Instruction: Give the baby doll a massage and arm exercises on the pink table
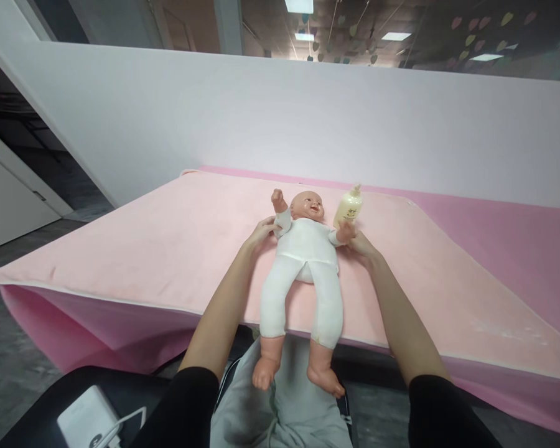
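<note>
A baby doll (304, 261) in a white suit lies on its back on a pink padded table (177, 242), feet hanging over the near edge. My left hand (262, 231) is closed round the doll's sleeved arm on the left side. My right hand (360, 244) grips the doll's other hand on the right side. A pale yellow pump bottle (348, 206) stands just behind my right hand, beside the doll's head.
A white wall rises behind the table, with a darker pink sheet (494, 230) to the right. A white power bank (86, 418) with a cable sits on my lap at lower left. Grey floor lies to the left.
</note>
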`<act>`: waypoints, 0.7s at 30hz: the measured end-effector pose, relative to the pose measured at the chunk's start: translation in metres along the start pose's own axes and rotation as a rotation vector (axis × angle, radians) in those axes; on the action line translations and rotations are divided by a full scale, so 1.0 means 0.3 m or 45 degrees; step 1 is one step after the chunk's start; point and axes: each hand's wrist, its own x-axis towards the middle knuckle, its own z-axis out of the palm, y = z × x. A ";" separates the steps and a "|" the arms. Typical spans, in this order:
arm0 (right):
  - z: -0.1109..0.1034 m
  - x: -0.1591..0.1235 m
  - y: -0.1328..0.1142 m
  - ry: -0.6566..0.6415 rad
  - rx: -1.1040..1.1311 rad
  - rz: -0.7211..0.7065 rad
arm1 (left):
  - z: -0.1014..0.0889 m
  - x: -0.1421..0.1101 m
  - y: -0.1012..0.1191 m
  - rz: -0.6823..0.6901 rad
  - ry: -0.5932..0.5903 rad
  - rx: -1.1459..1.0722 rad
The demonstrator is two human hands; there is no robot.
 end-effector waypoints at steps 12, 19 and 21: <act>0.029 0.006 0.011 0.110 -0.043 -0.011 | -0.019 -0.005 -0.010 -0.012 0.122 0.091; 0.033 0.019 -0.013 0.045 0.145 -0.139 | -0.014 -0.005 0.005 0.072 0.022 0.053; 0.031 0.024 -0.006 0.037 0.123 -0.107 | -0.008 -0.004 0.003 0.080 0.018 0.078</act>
